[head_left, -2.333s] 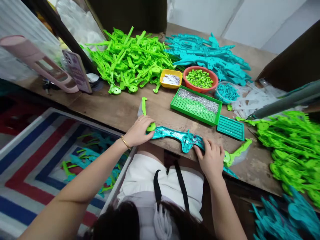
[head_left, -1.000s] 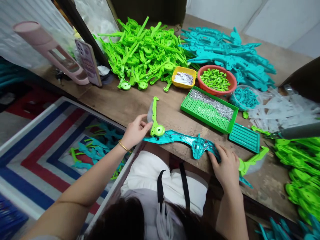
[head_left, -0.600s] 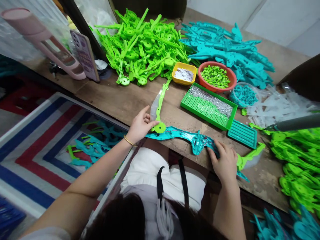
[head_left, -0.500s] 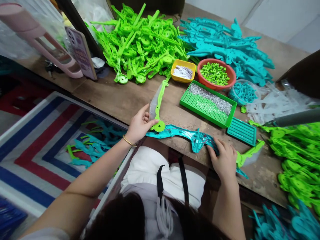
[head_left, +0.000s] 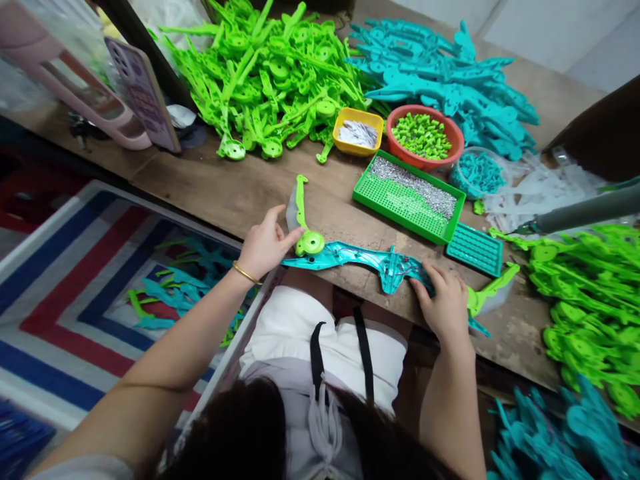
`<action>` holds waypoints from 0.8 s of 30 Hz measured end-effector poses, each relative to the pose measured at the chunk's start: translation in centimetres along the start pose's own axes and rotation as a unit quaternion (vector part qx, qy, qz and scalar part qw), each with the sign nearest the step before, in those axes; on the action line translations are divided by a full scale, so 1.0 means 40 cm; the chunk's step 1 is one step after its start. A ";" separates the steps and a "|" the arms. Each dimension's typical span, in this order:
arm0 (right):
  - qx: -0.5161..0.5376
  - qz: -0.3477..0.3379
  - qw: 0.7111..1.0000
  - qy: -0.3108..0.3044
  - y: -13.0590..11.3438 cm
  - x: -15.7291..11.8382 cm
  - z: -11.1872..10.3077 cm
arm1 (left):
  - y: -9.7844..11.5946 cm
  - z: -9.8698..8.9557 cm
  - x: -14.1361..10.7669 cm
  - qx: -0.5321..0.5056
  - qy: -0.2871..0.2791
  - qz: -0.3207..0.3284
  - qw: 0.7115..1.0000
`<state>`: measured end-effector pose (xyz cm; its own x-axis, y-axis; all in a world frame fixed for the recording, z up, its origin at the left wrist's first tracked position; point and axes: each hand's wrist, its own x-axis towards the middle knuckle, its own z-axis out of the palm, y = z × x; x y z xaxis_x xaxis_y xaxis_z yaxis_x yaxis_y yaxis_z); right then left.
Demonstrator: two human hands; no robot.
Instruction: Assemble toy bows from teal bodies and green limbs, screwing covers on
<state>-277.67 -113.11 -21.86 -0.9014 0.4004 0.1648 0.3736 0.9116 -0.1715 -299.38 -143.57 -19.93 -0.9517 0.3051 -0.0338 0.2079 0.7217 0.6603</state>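
Observation:
A teal plastic shell shaped like a toy bow [head_left: 357, 257] lies along the table's front edge, with thin wires inside it. At its left end a green arm piece with a round disc [head_left: 313, 243] and a clear fin stands out away from me. My left hand [head_left: 267, 243] pinches this green piece beside the disc, its thumb against it. My right hand [head_left: 445, 300] is wrapped over the right part of the shell, fingers on its edge. Another green arm piece [head_left: 493, 290] with a clear fin sits at the shell's right end, just beyond that hand.
Green parts [head_left: 270, 73] and teal shells [head_left: 445, 80] are heaped at the back. Nearer are a yellow bowl [head_left: 357, 150], a red bowl [head_left: 425, 160], a green tray [head_left: 400, 225] of small metal pieces and a teal tray [head_left: 475, 250]. More green parts [head_left: 590, 300] lie right.
The green arm piece at the left has swung leftward, its tip now away from the heap, with my left hand following. My right hand keeps its hold. The whole view has shifted slightly.

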 end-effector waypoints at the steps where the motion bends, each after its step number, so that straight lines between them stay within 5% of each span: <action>1: 0.003 0.000 1.000 -0.004 0.007 0.000 -0.002 | -0.003 -0.003 -0.003 -0.002 0.019 0.000 1.000; 6: 0.032 -0.032 0.998 -0.037 -0.004 0.025 -0.062 | -0.030 0.005 -0.002 -0.019 0.095 0.004 0.995; 9: 0.088 -0.077 0.993 -0.029 -0.062 0.113 -0.128 | -0.047 0.026 0.012 -0.028 0.121 0.011 0.992; 14: 0.102 -0.042 0.993 0.034 -0.132 0.457 -0.186 | -0.063 0.066 0.025 -0.018 0.149 0.019 0.989; 19: 0.026 0.095 0.995 0.002 -0.126 0.858 -0.139 | -0.090 0.093 0.010 0.043 0.178 0.049 0.982; 24: -0.030 0.150 0.987 0.053 -0.142 1.087 -0.090 | -0.121 0.121 0.006 0.041 0.209 0.070 0.975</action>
<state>-318.20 -100.52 -10.23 -0.7220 0.6574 0.2159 0.6350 0.7534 -0.1706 -299.51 -143.99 -26.75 -0.9181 0.1370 0.3719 0.3433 0.7438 0.5735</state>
